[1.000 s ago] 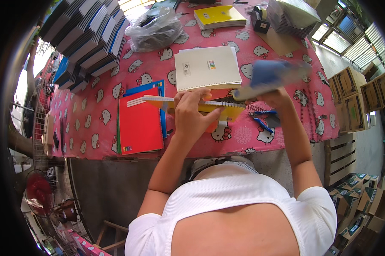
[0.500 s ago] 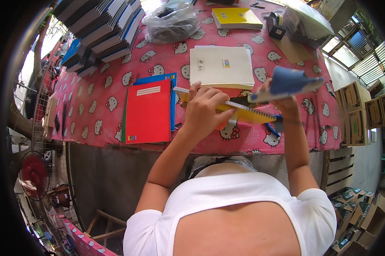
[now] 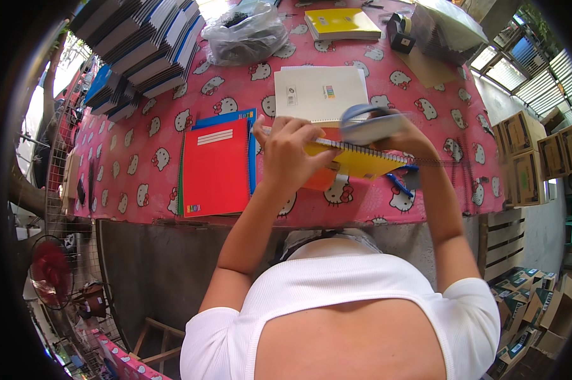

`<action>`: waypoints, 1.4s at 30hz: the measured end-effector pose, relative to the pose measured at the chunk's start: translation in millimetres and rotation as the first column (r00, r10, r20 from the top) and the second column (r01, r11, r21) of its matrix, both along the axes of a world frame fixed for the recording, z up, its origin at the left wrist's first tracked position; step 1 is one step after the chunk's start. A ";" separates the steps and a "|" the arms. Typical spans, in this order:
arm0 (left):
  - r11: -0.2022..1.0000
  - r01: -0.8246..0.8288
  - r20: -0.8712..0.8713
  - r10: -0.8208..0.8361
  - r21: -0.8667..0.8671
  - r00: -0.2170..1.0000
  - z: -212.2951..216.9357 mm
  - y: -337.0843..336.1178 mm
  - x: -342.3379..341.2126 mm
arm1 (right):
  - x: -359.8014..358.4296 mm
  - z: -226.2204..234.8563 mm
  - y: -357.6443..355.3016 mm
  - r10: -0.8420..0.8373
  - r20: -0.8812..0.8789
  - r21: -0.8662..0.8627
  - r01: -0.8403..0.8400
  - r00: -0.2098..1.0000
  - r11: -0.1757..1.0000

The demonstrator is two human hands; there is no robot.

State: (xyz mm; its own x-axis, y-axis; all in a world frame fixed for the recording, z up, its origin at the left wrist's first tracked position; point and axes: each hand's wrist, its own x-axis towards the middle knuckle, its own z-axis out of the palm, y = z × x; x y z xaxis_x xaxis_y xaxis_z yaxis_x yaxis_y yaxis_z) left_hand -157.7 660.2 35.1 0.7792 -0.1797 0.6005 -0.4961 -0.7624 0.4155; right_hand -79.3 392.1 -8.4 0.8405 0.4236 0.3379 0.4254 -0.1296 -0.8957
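Note:
My left hand (image 3: pixel 289 149) grips a yellow spiral notebook (image 3: pixel 365 164), which is tilted with its coiled edge up. My right hand (image 3: pixel 407 134) is closed on a blue and whitish folded thing (image 3: pixel 367 131), too blurred to name, just above the notebook's coil. Behind them lies a stack of spiral notebooks with a white back (image 3: pixel 317 92) on top. Left of my left hand, a red notebook (image 3: pixel 219 171) rests over a blue notebook (image 3: pixel 253 149) and a green one. A blue-handled tool (image 3: pixel 400 185) lies near my right wrist, partly hidden.
A pink patterned cloth (image 3: pixel 131 190) covers the table. Tall stacks of blue-edged notebooks (image 3: pixel 140 47) stand far left, beside a plastic bag (image 3: pixel 245 38). At the back are yellow notebooks (image 3: pixel 343 22) and a black tape dispenser (image 3: pixel 401 35). Cardboard boxes (image 3: pixel 523 155) stand right.
My right hand has swung the blue and whitish thing leftward, over the notebook's coil. My left hand still grips the yellow notebook. The whole view has shifted slightly.

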 end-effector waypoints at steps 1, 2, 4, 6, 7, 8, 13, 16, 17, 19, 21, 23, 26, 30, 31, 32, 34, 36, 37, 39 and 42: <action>1.000 0.000 -0.017 0.000 -0.010 1.000 1.4 0.5 0.1 | 10.0 1.4 8.3 -0.053 -0.012 -0.371 0.045 0.999 0.928; 1.000 -0.004 -0.016 0.003 -0.005 1.000 0.9 4.9 -1.9 | 17.6 7.4 15.2 -0.099 0.005 -0.687 0.075 0.995 0.723; 0.994 -0.106 -0.020 0.106 0.016 0.994 -2.0 15.9 -4.0 | 8.3 34.6 23.6 0.084 -0.207 -0.266 -0.139 0.975 0.954; 0.994 -0.113 -0.039 0.113 -0.003 0.993 -0.3 17.1 -2.5 | -14.1 45.4 39.0 0.100 -0.294 0.008 -0.102 0.951 0.995; 0.994 -0.109 -0.052 0.109 -0.016 0.993 0.0 18.0 -3.3 | 0.4 50.2 49.2 0.101 -0.157 -0.441 -0.161 0.982 0.883; 0.994 -0.112 -0.060 0.112 -0.009 0.992 -2.3 21.5 -6.8 | 4.2 41.1 48.3 0.105 -0.165 -0.434 -0.168 0.981 0.885; 0.975 -0.223 -0.055 0.223 -0.009 0.973 -3.6 35.9 -6.9 | 21.5 32.6 65.0 0.167 -0.414 -0.088 -0.222 0.895 0.971; 0.971 -0.235 -0.052 0.232 -0.048 0.971 -8.3 46.7 -10.3 | 31.1 33.1 74.2 0.017 0.057 -0.745 0.031 0.998 0.666; 0.963 -0.255 -0.049 0.252 -0.081 0.966 -10.6 50.5 -10.3 | 23.4 37.8 74.1 0.114 -0.237 -0.285 -0.181 0.965 0.941; 0.932 -0.245 -0.169 0.205 -0.269 0.964 -10.1 55.1 -13.2 | 17.1 46.2 88.6 0.224 -0.257 -0.131 -0.264 0.940 0.956; 0.877 -0.199 -0.259 0.089 -0.438 0.962 -8.5 48.6 -13.1 | 41.2 21.0 79.3 0.167 -0.144 -0.305 -0.204 0.975 0.930; 0.764 -0.222 -0.245 0.086 -0.606 0.966 -16.0 54.9 -14.3 | 42.2 31.2 99.8 0.403 -0.276 0.186 -0.363 0.873 0.913; 0.626 -0.226 -0.296 -0.008 -0.746 0.955 -17.0 57.5 -10.6 | 33.8 41.4 108.0 0.294 -0.191 -0.344 -0.345 0.936 0.873; 0.563 -0.229 -0.339 -0.096 -0.794 0.936 -28.1 65.4 -10.3 | 28.4 32.6 111.1 0.357 -0.375 0.226 -0.289 0.856 0.930; 0.563 -0.247 -0.358 -0.095 -0.789 0.929 -31.0 70.1 -4.9 | 43.0 34.4 111.1 0.352 -0.181 -0.264 -0.390 0.918 0.882; 0.572 -0.257 -0.377 -0.099 -0.779 0.921 -30.1 74.0 -0.9 | 42.2 36.9 108.3 0.345 -0.181 -0.257 -0.383 0.921 0.887; 0.566 -0.276 -0.409 -0.120 -0.777 0.904 -28.6 76.0 -7.7 | 39.4 40.1 101.8 -0.153 0.131 -0.850 0.190 0.980 0.491; 0.551 -0.283 -0.421 -0.141 -0.785 0.896 -25.3 78.0 -6.1 | 55.0 -10.3 35.5 -0.417 0.302 -0.628 0.508 0.857 0.590; 0.499 -0.172 -0.341 -0.270 -0.849 0.900 -26.6 81.4 -5.2 | 57.3 -25.5 -2.8 -0.519 0.405 -0.610 0.645 0.753 0.460; 0.427 -0.066 -0.255 -0.402 -0.902 0.879 -32.9 86.7 2.0 | 49.6 -43.6 -58.9 -0.706 0.400 -0.700 0.692 0.585 0.177; 0.423 0.015 -0.250 -0.562 -0.906 0.788 -44.3 91.5 21.4 | 28.5 -75.4 -118.4 -0.595 0.335 -0.789 0.563 0.730 0.247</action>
State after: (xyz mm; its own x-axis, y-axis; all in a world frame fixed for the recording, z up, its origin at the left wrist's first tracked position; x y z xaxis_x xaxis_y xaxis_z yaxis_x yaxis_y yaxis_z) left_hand -136.3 751.6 -9.2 0.9810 -0.0872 0.1735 -0.1468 0.2513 0.9567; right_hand -50.7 273.7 -83.8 0.9831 -0.1372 0.1215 -0.1087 -0.9702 -0.2166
